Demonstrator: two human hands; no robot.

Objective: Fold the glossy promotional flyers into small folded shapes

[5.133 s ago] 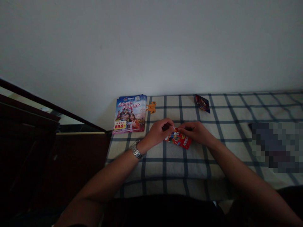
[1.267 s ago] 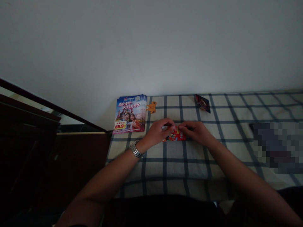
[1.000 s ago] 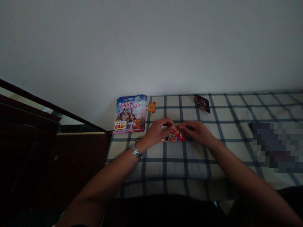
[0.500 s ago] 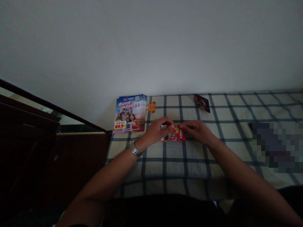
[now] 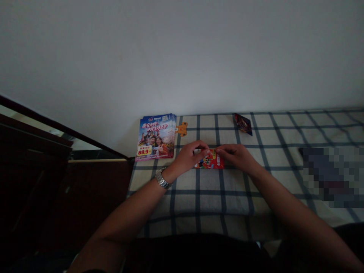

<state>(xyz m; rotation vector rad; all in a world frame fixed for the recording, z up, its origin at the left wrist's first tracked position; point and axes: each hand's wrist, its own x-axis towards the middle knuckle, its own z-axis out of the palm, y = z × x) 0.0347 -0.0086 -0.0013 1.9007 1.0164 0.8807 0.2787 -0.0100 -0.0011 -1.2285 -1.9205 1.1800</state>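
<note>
A small folded red leaflet (image 5: 212, 162) with colourful print lies on the checked cloth (image 5: 216, 189) between my hands. My left hand (image 5: 190, 156), with a metal watch at the wrist, pinches the leaflet's upper left part with curled fingers. My right hand (image 5: 236, 156) pinches its upper right edge, fingers pressed together. Both hands rest low on the cloth, their fingertips nearly meeting over the leaflet's top edge.
A stack of blue and pink flyers (image 5: 156, 136) lies at the cloth's far left corner, with an orange cartoon figure (image 5: 181, 129) beside it. A dark folded paper piece (image 5: 243, 124) sits near the wall. A dark wooden frame (image 5: 57, 167) stands to the left. A blurred dark patch (image 5: 330, 176) lies at right.
Over five seconds the tilted red leaflet has been folded narrower and squared up under my fingers. In the last half second it shifted slightly right; my hands stayed in place.
</note>
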